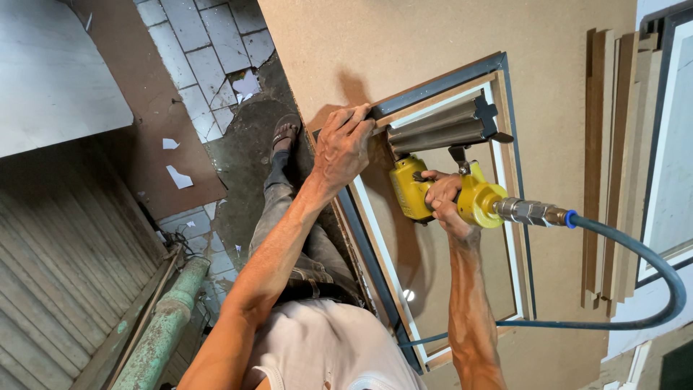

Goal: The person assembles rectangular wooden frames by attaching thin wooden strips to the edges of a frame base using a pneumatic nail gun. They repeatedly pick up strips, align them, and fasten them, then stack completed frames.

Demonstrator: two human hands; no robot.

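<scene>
Left hand [343, 144]: fingers curled down, pressing flat on the near-left corner of the picture frame [440, 85], nothing enclosed.
Right hand [442, 198]: wrapped tight around the grip of the yellow pneumatic nailer [440, 189].
Nailer: its grey magazine lies along the frame's top rail; a blue air hose [650, 267] loops off right.
Frame: on the brown bench [433, 29], backing board inside.
Doing it well: likely keep the nose square and the corner pinned.
Count: one nailer, one hose, one frame, several loose strips [613, 166] right.

hidden: nail gun [426, 189] nose, probably behind frame [440, 85] | hose [650, 260] cut off
</scene>
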